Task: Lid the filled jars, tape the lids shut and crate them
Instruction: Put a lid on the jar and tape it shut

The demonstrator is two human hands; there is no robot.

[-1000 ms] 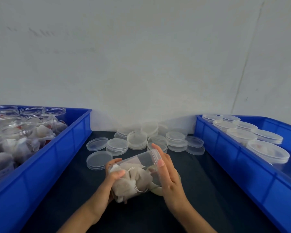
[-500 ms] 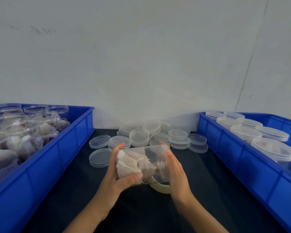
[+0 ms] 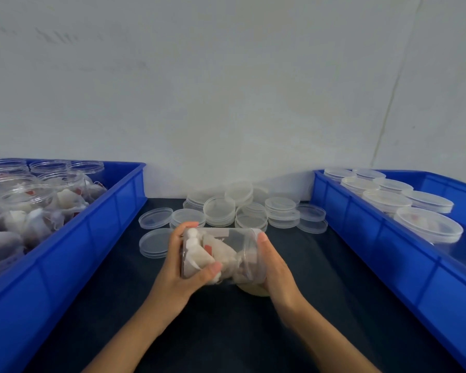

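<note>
A clear plastic jar (image 3: pixel 226 253) stuffed with white tea bags lies on its side between my hands, above the dark table. My left hand (image 3: pixel 176 270) wraps around its base end, thumb across the front. My right hand (image 3: pixel 276 270) presses on the lidded end at the right. A roll of tape (image 3: pixel 253 289) peeks out on the table just under the jar. Loose clear lids (image 3: pixel 221 210) are piled behind the jar near the wall.
A blue crate (image 3: pixel 97 230) at the left holds several open filled jars (image 3: pixel 27 208). Another blue crate (image 3: pixel 366 227) at the right holds several lidded jars (image 3: pixel 428 224). The dark table (image 3: pixel 226 332) runs between them, and a white wall stands behind.
The jar has been turned from tilted to lying fully on its side, lid end to the right. Both hands shifted their hold on it and moved slightly forward.
</note>
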